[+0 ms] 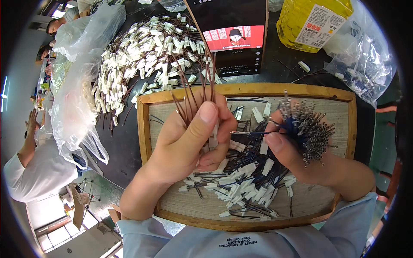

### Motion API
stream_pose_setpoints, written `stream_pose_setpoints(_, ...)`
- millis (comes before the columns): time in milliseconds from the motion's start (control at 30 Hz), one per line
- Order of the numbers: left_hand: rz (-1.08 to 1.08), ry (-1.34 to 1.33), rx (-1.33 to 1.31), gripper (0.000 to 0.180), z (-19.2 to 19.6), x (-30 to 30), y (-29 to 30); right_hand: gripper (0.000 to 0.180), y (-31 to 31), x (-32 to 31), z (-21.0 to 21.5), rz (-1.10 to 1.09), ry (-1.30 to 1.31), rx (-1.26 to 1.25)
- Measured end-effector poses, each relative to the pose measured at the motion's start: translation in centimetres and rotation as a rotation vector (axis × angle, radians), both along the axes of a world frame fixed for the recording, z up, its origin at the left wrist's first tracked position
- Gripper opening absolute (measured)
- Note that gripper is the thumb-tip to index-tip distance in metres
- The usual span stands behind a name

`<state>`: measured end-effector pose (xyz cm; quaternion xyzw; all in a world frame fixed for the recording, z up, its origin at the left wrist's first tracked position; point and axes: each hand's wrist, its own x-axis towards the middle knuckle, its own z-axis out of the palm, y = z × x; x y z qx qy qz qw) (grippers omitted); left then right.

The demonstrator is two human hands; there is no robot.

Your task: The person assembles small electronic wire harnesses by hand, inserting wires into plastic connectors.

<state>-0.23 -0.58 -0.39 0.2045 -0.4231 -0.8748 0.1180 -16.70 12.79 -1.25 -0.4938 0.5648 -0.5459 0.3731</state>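
My left hand is closed around several brown wires, which stick up past the thumb. A white plastic connector shows between its fingers. My right hand grips a thick bundle of dark blue wires with many small metal terminals at the ends. From its thumb and forefinger a single blue wire points left, its metal tip close to my left fingers. Both hands are above a wood-framed tray. Inside lie many white connectors with dark wires.
A large heap of white connectors with brown wires covers the table's far left, beside a clear plastic bag. Behind the tray stands a lit phone. At far right are a yellow-liquid bottle and another bag. A person is at left.
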Motion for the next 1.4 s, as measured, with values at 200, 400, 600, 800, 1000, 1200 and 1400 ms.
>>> stream_pose_setpoints(200,-0.108,0.133,-0.086,0.030,-1.1,0.2,-0.4,0.014,0.2,0.1,0.7,-0.066,-0.214,0.262)
stream_pose_setpoints(400,-0.020,0.045,-0.147,0.029,-0.7,0.3,0.2,0.014,0.4,0.0,0.5,-0.024,-0.038,0.132)
stream_pose_setpoints(600,-0.035,0.017,-0.466,0.030,-0.6,0.0,0.2,0.014,0.2,-0.2,-0.6,0.023,-0.024,0.035)
stream_pose_setpoints(800,-0.107,-0.032,-0.980,0.033,-0.2,-0.2,0.7,0.015,0.5,0.7,-2.2,-0.118,-0.112,-0.137)
stream_pose_setpoints(1000,-0.247,-0.040,-1.219,0.042,0.4,-0.6,0.8,0.021,0.3,-0.1,-2.7,0.101,-0.140,-0.101)
stream_pose_setpoints(1200,-0.139,-0.161,-1.037,0.038,0.7,-0.1,1.1,0.018,-0.2,-0.8,-1.6,0.122,0.087,-0.164)
stream_pose_setpoints(1400,0.039,-0.174,-0.726,0.022,0.5,0.8,-0.1,0.012,0.0,-0.6,-0.3,-0.151,-0.016,-0.056)
